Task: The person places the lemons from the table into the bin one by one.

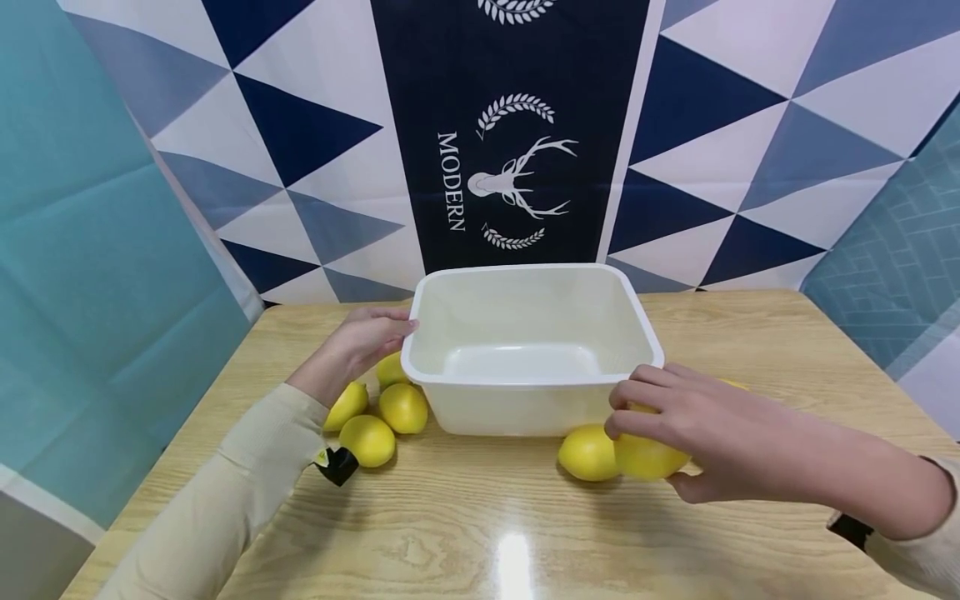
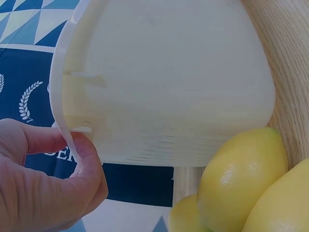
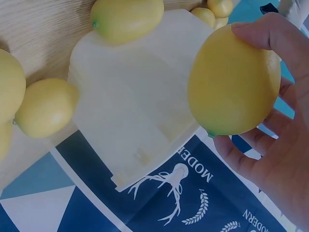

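A white plastic basin (image 1: 525,408) stands on the table, with nothing inside it. My left hand (image 1: 367,337) pinches its left rim between thumb and fingers, as the left wrist view shows up close. In my right hand (image 1: 697,425) is a yellow lemon (image 3: 234,79), gripped between thumb and fingers near the basin's front right corner. Another lemon (image 1: 588,452) lies on the table at the basin's front, just left of the held one. Below my left hand, several lemons (image 1: 367,442) sit against and beside the basin's left side.
More lemons (image 3: 46,107) lie to the right of the basin, mostly hidden behind my right hand in the head view. The wooden table (image 1: 450,533) ends at a patterned cloth (image 1: 525,167) hanging behind the basin. Teal cloth (image 1: 97,250) hangs at the left.
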`<act>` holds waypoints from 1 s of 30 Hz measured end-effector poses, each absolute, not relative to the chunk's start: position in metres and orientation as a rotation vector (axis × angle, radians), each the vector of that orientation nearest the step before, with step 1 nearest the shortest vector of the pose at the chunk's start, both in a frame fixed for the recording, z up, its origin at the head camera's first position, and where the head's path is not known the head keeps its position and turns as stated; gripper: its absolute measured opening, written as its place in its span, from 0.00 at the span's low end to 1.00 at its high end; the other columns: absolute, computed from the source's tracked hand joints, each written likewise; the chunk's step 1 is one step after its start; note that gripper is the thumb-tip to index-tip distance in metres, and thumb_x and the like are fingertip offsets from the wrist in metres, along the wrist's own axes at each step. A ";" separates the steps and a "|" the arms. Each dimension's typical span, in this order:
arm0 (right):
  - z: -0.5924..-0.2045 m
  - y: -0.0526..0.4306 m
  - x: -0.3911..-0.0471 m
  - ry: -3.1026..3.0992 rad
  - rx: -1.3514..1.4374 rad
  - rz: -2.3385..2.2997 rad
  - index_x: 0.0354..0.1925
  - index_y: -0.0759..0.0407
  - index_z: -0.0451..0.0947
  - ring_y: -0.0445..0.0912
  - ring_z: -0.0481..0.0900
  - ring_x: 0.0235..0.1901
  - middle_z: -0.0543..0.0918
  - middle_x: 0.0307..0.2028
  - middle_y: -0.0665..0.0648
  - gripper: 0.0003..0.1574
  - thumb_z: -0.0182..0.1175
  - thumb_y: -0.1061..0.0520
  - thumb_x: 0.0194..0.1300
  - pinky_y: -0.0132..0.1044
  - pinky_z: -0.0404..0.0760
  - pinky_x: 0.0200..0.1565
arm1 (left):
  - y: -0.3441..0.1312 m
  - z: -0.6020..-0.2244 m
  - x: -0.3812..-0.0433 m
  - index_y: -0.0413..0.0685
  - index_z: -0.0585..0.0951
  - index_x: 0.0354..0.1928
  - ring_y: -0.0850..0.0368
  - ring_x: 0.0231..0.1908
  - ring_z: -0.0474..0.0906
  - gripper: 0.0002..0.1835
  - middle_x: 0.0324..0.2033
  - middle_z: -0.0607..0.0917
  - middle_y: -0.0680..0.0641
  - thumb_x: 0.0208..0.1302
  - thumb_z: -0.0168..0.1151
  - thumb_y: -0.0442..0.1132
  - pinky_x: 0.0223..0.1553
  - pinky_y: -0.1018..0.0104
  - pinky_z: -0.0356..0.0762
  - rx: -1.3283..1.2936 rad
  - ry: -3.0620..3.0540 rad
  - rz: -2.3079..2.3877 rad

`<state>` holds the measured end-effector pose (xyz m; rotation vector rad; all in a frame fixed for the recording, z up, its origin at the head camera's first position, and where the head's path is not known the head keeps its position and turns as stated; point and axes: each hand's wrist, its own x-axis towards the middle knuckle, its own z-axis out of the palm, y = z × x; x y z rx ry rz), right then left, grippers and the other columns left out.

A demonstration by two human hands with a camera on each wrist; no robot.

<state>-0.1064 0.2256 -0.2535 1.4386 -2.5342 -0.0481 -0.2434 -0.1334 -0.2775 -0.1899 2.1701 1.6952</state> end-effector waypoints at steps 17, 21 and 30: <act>-0.234 0.217 -0.113 -2.584 1.377 -0.036 0.46 0.41 0.75 0.38 0.71 0.42 0.77 0.43 0.41 0.43 0.80 0.52 0.26 0.37 0.81 0.40 | -0.133 -0.279 -0.245 0.35 0.64 0.67 0.49 0.63 0.70 0.25 0.66 0.68 0.38 0.71 0.51 0.35 0.69 0.63 0.68 -0.175 2.147 1.727; -0.226 0.215 -0.118 -2.591 1.354 -0.038 0.45 0.42 0.76 0.38 0.72 0.42 0.77 0.42 0.42 0.40 0.79 0.53 0.27 0.37 0.83 0.40 | -0.133 -0.279 -0.245 0.36 0.65 0.67 0.50 0.62 0.70 0.25 0.66 0.69 0.39 0.71 0.52 0.35 0.69 0.62 0.67 -0.175 2.125 1.737; -0.210 0.209 -0.126 -2.643 1.328 -0.022 0.44 0.42 0.76 0.37 0.73 0.43 0.77 0.43 0.40 0.38 0.79 0.54 0.28 0.35 0.84 0.42 | -0.135 -0.279 -0.246 0.36 0.66 0.66 0.53 0.57 0.73 0.24 0.65 0.69 0.39 0.71 0.52 0.35 0.68 0.63 0.69 -0.175 2.114 1.750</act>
